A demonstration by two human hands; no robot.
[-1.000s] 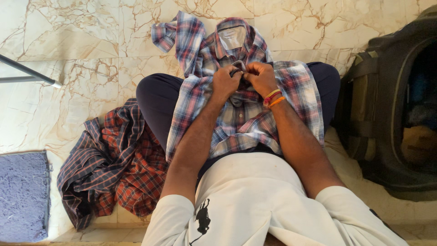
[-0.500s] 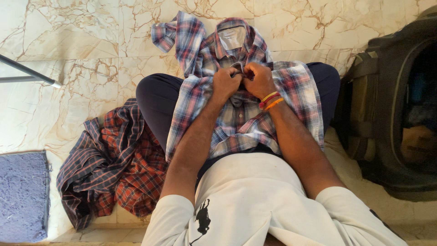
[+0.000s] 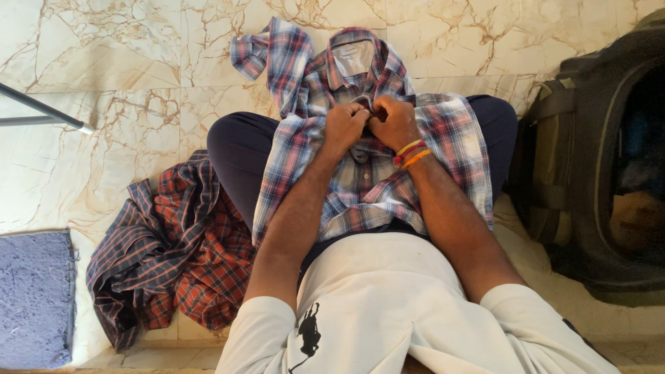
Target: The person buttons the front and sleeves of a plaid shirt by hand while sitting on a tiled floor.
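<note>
On the lap of a person seated cross-legged on a marble floor (image 3: 111, 62), seen from the head camera looking straight down, lies a blue, red and white plaid shirt (image 3: 443, 131), front side up. Both hands meet at its chest, just below the collar (image 3: 355, 55): the left hand (image 3: 344, 125) and the right hand (image 3: 396, 121), whose wrist carries coloured bands (image 3: 410, 154), are curled narrow and touching each other, each pinching an edge of the shirt's front opening, with the fingertips hidden in the fabric so the button itself cannot be seen. Working this fastening well likely calls for keeping the two front edges level and taut, one hand steadying the hole while the other eases the button through, without twisting the cloth. The shirt's long axis runs away from the person's body, collar pointing to the far side, hem toward the waist; one sleeve (image 3: 267, 52) bunches to the left of the collar. Left of the shirt, beside the knee, a second, darker red and navy plaid shirt (image 3: 166, 256) sits crumpled on the floor. Right of the shirt stands an open dark bag (image 3: 589, 173). Far to the left lies a blue-grey mat (image 3: 34, 298).
</note>
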